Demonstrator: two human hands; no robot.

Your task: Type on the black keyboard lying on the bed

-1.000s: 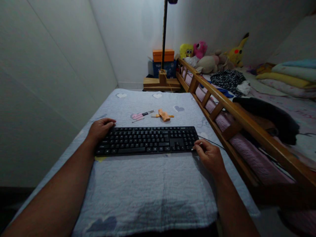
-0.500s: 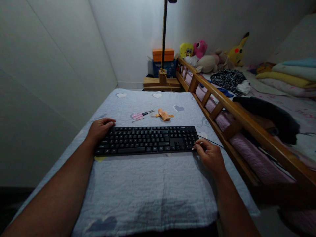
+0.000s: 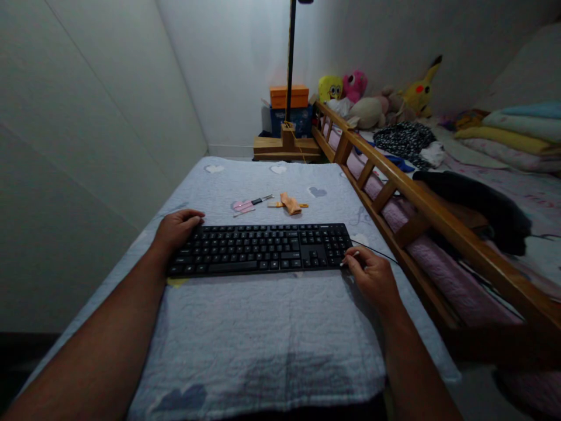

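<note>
A black keyboard [image 3: 258, 250] lies flat across the cloth-covered table in front of me. Around its left end, my left hand [image 3: 175, 232] is closed, thumb near the upper corner. My right hand [image 3: 371, 273] pinches a thin white cotton swab [image 3: 356, 254] at the lower right corner, by the number keys. One tip of the swab points down at that corner. Beyond the keyboard lie a second swab [image 3: 243, 213], a slim tool with a black grip and metal tip [image 3: 263, 199], and a crumpled orange cloth [image 3: 290, 203] over a flat brush [image 3: 275, 204].
A quilted cloth [image 3: 267, 327] with hearts covers the table. The keyboard's cable [image 3: 377, 250] runs right towards a wooden bed rail [image 3: 394, 169]. Behind the table stand a lamp-like pole [image 3: 290, 64] on a wooden base and an orange box [image 3: 289, 96]. Plush toys [image 3: 331, 89] sit on the bed.
Almost nothing differs. The swab in my right hand has shifted very slightly at the keyboard's lower right corner; my left hand stays in place.
</note>
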